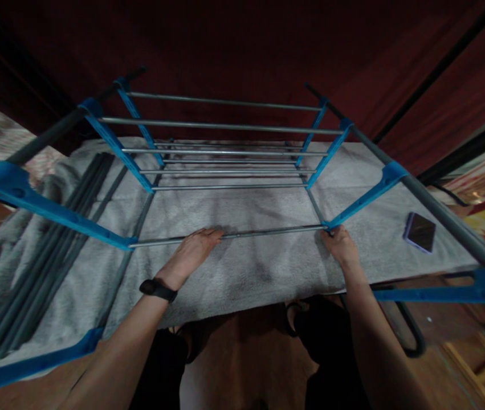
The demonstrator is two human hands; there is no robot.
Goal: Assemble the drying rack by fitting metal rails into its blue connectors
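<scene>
A rack of grey tubes and blue plastic brackets lies over a grey cloth. My left hand [199, 246], with a dark band at the wrist, is closed over the thin metal rod [268, 232] nearest me; its thumb is hidden. That rod spans from the left blue bracket [71, 219] to the right blue bracket [359, 199]. At the rod's right end my right hand [339, 245] is closed around the lower tip of the right bracket, partly hiding the joint. Farther back, several thin rods [225, 125] run between two more pairs of blue brackets.
Several loose grey tubes [49, 267] lie on the grey cloth [242, 273] at left. A phone [420, 232] lies on the cloth at right. Another blue bracket [451, 291] sticks out at lower right. A dark red surface [233, 45] stands behind the rack.
</scene>
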